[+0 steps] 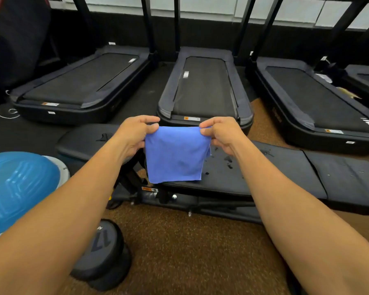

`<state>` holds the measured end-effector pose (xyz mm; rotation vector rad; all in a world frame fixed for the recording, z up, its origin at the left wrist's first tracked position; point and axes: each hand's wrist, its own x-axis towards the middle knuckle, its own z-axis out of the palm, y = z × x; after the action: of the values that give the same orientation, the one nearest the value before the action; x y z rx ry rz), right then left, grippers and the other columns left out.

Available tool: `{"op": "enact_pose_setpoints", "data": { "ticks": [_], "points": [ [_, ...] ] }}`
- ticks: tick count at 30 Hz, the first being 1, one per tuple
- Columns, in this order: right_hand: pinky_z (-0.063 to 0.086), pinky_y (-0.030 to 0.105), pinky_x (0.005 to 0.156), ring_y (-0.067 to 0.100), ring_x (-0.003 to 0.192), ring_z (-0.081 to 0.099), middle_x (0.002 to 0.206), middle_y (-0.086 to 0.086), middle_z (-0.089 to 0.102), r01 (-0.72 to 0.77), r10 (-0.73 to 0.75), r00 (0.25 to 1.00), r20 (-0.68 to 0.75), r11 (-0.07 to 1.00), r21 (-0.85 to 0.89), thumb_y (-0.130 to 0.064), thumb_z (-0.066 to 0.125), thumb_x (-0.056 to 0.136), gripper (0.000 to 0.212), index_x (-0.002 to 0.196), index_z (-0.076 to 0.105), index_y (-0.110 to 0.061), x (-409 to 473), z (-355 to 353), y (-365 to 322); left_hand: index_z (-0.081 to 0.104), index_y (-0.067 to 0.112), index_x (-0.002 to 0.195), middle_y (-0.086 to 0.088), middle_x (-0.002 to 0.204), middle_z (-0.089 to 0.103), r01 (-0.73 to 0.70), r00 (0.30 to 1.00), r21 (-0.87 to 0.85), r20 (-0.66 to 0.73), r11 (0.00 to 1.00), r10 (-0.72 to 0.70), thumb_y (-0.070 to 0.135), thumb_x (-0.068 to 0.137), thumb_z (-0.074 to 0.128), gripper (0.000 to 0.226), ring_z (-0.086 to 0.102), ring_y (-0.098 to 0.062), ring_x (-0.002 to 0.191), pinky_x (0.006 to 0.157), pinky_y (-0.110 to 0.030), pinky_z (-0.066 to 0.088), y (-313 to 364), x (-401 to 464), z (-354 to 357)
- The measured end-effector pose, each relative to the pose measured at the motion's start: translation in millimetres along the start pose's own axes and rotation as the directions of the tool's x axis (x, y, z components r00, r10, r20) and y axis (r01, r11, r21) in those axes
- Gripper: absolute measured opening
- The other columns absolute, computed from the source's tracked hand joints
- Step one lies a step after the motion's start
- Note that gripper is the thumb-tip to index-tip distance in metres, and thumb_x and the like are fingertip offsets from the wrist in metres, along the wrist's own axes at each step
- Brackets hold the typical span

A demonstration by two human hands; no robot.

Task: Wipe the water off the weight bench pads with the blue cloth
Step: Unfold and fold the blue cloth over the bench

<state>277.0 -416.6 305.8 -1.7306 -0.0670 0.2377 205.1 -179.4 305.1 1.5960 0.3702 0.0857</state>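
A folded blue cloth point(175, 154) hangs in the air above the black weight bench. My left hand point(136, 135) pinches its upper left corner and my right hand point(219, 133) pinches its upper right corner. The cloth's lower edge hangs just over the bench's long back pad point(254, 173), which carries several water drops point(229, 161) to the right of the cloth. The seat pad point(83, 139) lies to the left, partly hidden by my left forearm. A further pad section point(345, 173) stretches off to the right.
Three black treadmills point(205, 88) stand in a row behind the bench. A blue balance ball point(17, 188) sits at the left edge. A black dumbbell point(102, 256) lies on the brown floor point(190, 252) below my left arm. The bench frame point(179, 199) runs under the pads.
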Motion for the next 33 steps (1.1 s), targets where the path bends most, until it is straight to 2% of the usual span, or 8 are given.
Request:
{"op": "enact_pose_setpoints", "data": {
  "ticks": [3, 6, 9, 11, 15, 21, 27, 33],
  "points": [
    [0.05, 0.017, 0.062, 0.011, 0.078, 0.062, 0.088, -0.004, 0.067, 0.11, -0.103, 0.994, 0.047, 0.979, -0.174, 0.008, 0.079, 0.075, 0.025, 0.092, 0.073, -0.01, -9, 0, -13, 0.069, 0.007, 0.122, -0.011, 0.106, 0.071, -0.084, 0.996, -0.008, 0.038, 0.996, 0.084, -0.006, 0.089, 0.066, 0.036, 0.068, -0.019, 0.093, 0.077, -0.027, 0.059, 7, -5, -1],
    [0.042, 0.013, 0.055, 0.005, 0.071, 0.055, 0.087, -0.007, 0.061, 0.201, -0.186, 0.979, 0.08, 0.847, -0.492, 0.005, 0.08, 0.073, 0.035, 0.101, 0.072, -0.014, -14, 2, -22, 0.07, 0.011, 0.118, -0.01, 0.105, 0.071, -0.177, 0.984, 0.153, 0.0, 0.972, 0.18, -0.014, 0.078, 0.072, 0.047, 0.067, -0.019, 0.094, 0.08, -0.023, 0.057, 8, -4, -4],
    [0.038, 0.015, 0.048, 0.011, 0.065, 0.054, 0.079, -0.004, 0.058, 0.228, -0.234, 0.969, 0.077, 0.731, -0.644, 0.006, 0.065, 0.078, 0.031, 0.101, 0.073, -0.014, -16, 9, -27, 0.072, 0.012, 0.117, -0.004, 0.104, 0.07, -0.282, 0.938, 0.503, -0.035, 0.817, 0.346, -0.007, 0.075, 0.077, 0.046, 0.064, -0.014, 0.093, 0.076, -0.016, 0.05, 10, -5, -2],
    [0.037, 0.017, 0.047, 0.016, 0.067, 0.056, 0.076, 0.0, 0.061, 0.217, -0.246, 0.968, 0.056, 0.699, -0.682, 0.004, 0.055, 0.08, 0.031, 0.096, 0.076, -0.013, -16, 13, -28, 0.075, 0.011, 0.112, -0.001, 0.1, 0.07, -0.313, 0.908, 0.641, -0.016, 0.701, 0.42, -0.002, 0.076, 0.075, 0.039, 0.064, -0.015, 0.094, 0.078, -0.023, 0.049, 10, -7, -1],
    [0.037, 0.019, 0.047, 0.016, 0.061, 0.053, 0.072, 0.003, 0.063, 0.195, -0.25, 0.968, 0.006, 0.739, -0.645, 0.001, 0.053, 0.078, 0.025, 0.084, 0.075, -0.009, -14, 12, -25, 0.078, 0.013, 0.104, -0.002, 0.096, 0.072, -0.282, 0.907, 0.702, -0.027, 0.654, 0.42, 0.008, 0.082, 0.074, 0.023, 0.065, -0.016, 0.089, 0.074, -0.025, 0.045, 4, -6, -6],
    [0.037, 0.022, 0.05, 0.014, 0.058, 0.046, 0.065, 0.0, 0.056, 0.176, -0.218, 0.976, -0.014, 0.822, -0.542, -0.004, 0.06, 0.08, 0.012, 0.086, 0.071, -0.002, -11, 5, -15, 0.078, 0.012, 0.096, -0.004, 0.093, 0.071, -0.276, 0.914, 0.722, -0.008, 0.634, 0.406, 0.019, 0.091, 0.071, 0.011, 0.061, -0.018, 0.083, 0.073, -0.032, 0.047, -2, -7, -13],
    [0.063, 0.038, 0.068, 0.023, 0.079, 0.068, 0.085, 0.006, 0.072, 0.182, -0.207, 0.978, -0.022, 0.902, -0.391, -0.001, 0.067, 0.08, 0.011, 0.084, 0.073, -0.01, -12, -2, -12, 0.074, 0.015, 0.097, -0.003, 0.095, 0.072, -0.295, 0.937, 0.54, 0.005, 0.788, 0.348, 0.021, 0.098, 0.062, 0.013, 0.067, -0.022, 0.09, 0.088, -0.038, 0.055, -8, -8, -21],
    [0.065, 0.043, 0.07, 0.028, 0.084, 0.075, 0.091, 0.014, 0.076, 0.176, -0.178, 0.984, 0.021, 0.941, -0.288, -0.006, 0.068, 0.088, 0.004, 0.09, 0.071, -0.006, -19, -6, -14, 0.074, 0.016, 0.103, -0.011, 0.102, 0.075, -0.3, 0.942, 0.39, -0.02, 0.87, 0.334, 0.016, 0.099, 0.058, 0.016, 0.072, -0.029, 0.099, 0.088, -0.049, 0.06, -18, -3, -25]
  ]
}}
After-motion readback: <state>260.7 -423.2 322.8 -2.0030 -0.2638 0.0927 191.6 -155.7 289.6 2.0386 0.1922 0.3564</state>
